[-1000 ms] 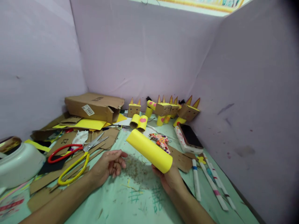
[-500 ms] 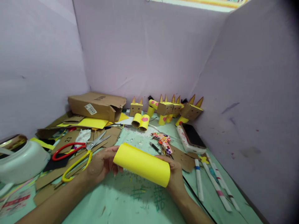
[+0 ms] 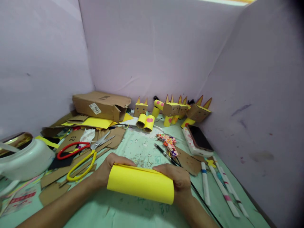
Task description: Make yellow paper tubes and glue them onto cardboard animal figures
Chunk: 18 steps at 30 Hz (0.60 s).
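Observation:
Between my hands is a sheet of yellow paper rolled into a tube point(image 3: 140, 184), held low above the green table cover with its overlapping edge along the top. My left hand point(image 3: 111, 167) grips its left end, fingers mostly behind it and the thumb along the upper edge. At the other end, my right hand point(image 3: 177, 177) is closed round the roll, its thumb on the seam. Scissors point(image 3: 95, 147) with one red and one yellow handle lie left of my hands. Beyond the roll are a floral-patterned glue gun point(image 3: 169, 144) and a black pen point(image 3: 163, 152).
At the back stand a cardboard box point(image 3: 102, 104), yellow tubes point(image 3: 149, 123) and cardboard animal figures point(image 3: 198, 112). A white pot point(image 3: 28, 161) is at left among cardboard scraps point(image 3: 54, 193). On the right are a phone point(image 3: 199, 137) and white sticks point(image 3: 224, 193). Purple walls enclose the table.
The yellow roll has come lower and closer and lies more level. Both thumbs have moved onto its top edge, and the seam has turned into view. The camera has shifted slightly.

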### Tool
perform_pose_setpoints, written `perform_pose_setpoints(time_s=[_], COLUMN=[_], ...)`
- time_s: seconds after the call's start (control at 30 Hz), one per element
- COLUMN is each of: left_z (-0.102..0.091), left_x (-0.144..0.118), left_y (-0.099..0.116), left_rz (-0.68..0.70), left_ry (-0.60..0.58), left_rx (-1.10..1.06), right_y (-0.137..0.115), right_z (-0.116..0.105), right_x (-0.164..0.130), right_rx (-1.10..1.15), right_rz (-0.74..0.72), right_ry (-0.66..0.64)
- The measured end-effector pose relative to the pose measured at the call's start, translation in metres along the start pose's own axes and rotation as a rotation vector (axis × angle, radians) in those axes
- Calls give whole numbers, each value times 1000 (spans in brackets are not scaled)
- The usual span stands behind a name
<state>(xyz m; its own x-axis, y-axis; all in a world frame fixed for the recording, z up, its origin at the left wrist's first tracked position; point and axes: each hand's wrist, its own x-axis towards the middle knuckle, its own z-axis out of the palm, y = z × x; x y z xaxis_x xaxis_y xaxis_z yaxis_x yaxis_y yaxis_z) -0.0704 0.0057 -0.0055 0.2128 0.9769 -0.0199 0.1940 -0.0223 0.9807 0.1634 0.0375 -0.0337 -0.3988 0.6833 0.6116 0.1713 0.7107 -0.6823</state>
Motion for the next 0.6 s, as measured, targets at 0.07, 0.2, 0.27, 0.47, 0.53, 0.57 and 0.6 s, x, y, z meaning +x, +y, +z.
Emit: perform_pose_setpoints(time_s=[0.07, 0.2, 0.27, 0.47, 0.53, 0.57, 0.6], left_z=[3, 8, 9, 9, 10, 11, 11], left_x=[-4, -7, -6, 5, 6, 6, 5], left_y=[4, 6, 3, -4, -4, -3, -3], left_rz=[125, 190, 69, -182, -194, -191, -186], left_ry=[-16, 17, 28, 10, -8, -10, -4], left_rx=[92, 77, -21, -196, -196, -200, -209], right_y=[0, -3, -4, 5, 8, 10, 11], right_z=[0, 0, 1, 4, 4, 4, 5], right_x=[0, 4, 7, 10, 9, 9, 8], right_rx=[34, 147, 227, 416, 450, 476, 502], right_rz=[5, 170, 324, 681, 689, 691, 691], right_ry=[10, 31, 26, 14, 4, 0, 2])
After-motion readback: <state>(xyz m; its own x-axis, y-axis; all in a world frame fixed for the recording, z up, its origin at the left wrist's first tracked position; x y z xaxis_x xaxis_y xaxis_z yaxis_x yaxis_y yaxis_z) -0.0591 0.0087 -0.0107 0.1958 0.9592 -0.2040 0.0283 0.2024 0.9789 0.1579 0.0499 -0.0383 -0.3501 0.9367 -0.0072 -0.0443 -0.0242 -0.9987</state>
